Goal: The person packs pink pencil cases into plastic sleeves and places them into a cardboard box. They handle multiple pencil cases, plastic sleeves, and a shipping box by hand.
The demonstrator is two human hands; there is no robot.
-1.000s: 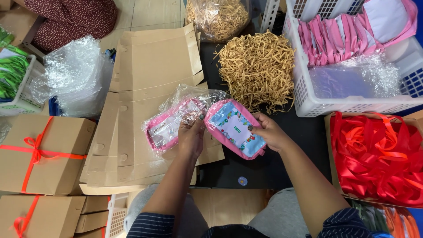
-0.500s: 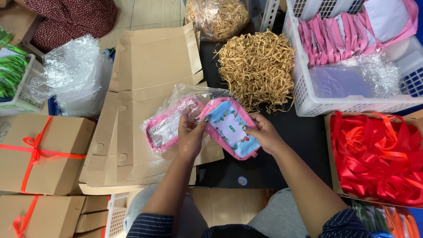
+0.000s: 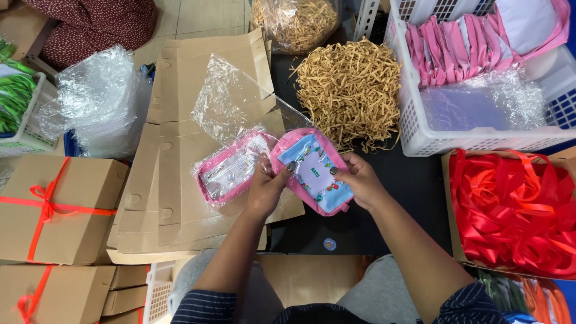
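A pink-edged pouch (image 3: 312,171) with a pale blue printed front is held between both hands. My right hand (image 3: 357,180) grips its right side. My left hand (image 3: 267,186) pinches its left edge with the thumb on the front. Just left of it lies a second pink pouch (image 3: 228,171) inside a clear plastic bag (image 3: 234,102), whose loose open end stands up over the cardboard. That wrapped pouch rests against my left hand's fingers.
Flat brown box blanks (image 3: 204,90) lie under the pouches. A heap of tan paper shred (image 3: 348,90) sits behind. A white basket (image 3: 414,129) holds pink pouches. Red ribbons (image 3: 516,210) fill a box at right. Ribbon-tied boxes (image 3: 57,207) and bubble wrap (image 3: 102,99) are left.
The clear bag's open end has lifted and spread upward. Both hands shifted the blue-fronted pouch slightly left and up, toward the bagged pouch.
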